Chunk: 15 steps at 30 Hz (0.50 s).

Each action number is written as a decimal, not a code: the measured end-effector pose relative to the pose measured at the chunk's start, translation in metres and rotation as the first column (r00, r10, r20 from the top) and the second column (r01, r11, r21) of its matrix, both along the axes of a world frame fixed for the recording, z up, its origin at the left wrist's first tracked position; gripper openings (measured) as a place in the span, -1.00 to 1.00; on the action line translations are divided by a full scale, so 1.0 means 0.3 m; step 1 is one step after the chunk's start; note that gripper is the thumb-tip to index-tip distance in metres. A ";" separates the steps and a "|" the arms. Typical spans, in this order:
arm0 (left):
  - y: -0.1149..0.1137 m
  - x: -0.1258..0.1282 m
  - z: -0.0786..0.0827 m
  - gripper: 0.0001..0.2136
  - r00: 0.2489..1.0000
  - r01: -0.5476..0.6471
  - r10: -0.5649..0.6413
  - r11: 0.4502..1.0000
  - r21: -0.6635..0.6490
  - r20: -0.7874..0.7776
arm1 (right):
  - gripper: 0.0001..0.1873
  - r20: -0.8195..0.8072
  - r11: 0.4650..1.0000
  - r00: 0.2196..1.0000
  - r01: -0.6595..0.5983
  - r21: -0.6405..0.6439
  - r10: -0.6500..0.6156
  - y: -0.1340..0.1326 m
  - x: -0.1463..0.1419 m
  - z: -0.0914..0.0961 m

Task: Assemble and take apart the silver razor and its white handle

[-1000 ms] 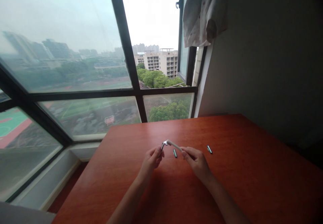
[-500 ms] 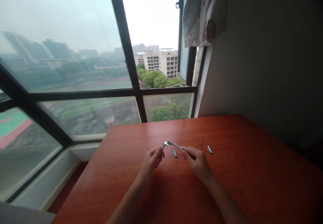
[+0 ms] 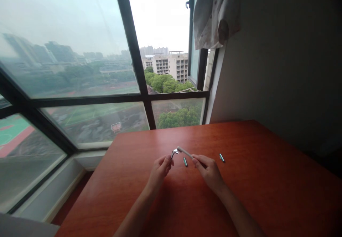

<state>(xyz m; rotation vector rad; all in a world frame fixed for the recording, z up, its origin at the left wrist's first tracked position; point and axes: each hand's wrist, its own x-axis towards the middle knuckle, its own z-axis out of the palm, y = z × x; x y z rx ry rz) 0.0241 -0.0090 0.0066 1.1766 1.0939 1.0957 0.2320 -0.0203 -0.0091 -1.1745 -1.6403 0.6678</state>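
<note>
My left hand (image 3: 162,169) is closed around a silver razor handle (image 3: 174,152), its bare, curved metal end pointing up and to the right. My right hand (image 3: 208,171) grips a pale toothbrush (image 3: 185,152) whose head meets or nearly meets the metal end. Whether bristles press on it is too small to tell. Between the hands, a small green-and-dark razor head (image 3: 185,161) lies on the table. Another similar razor head (image 3: 222,158) rests to the right of my right hand.
Both forearms reach over a reddish-brown wooden table (image 3: 128,194). Dark-framed windows (image 3: 91,101) rise beyond its far and left edges. A pale cloth (image 3: 213,16) hangs at the upper right, beside a dark wall (image 3: 272,62).
The toothbrush head has shifted very slightly upward against the razor handle's end. Both hands keep their grips, and the two razor heads lie where they were.
</note>
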 end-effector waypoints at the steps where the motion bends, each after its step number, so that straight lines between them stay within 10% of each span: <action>1: 0.002 0.000 0.000 -0.53 1.000 -0.013 0.013 1.000 0.012 -0.005 | -0.63 0.002 1.000 1.000 -0.014 -0.005 0.014 -0.002 -0.001 0.004; 15: -0.006 -0.004 -0.004 -0.59 0.971 0.010 0.040 0.979 0.204 -0.236 | -0.53 0.008 0.997 1.000 -0.025 -0.070 0.026 0.004 -0.002 0.001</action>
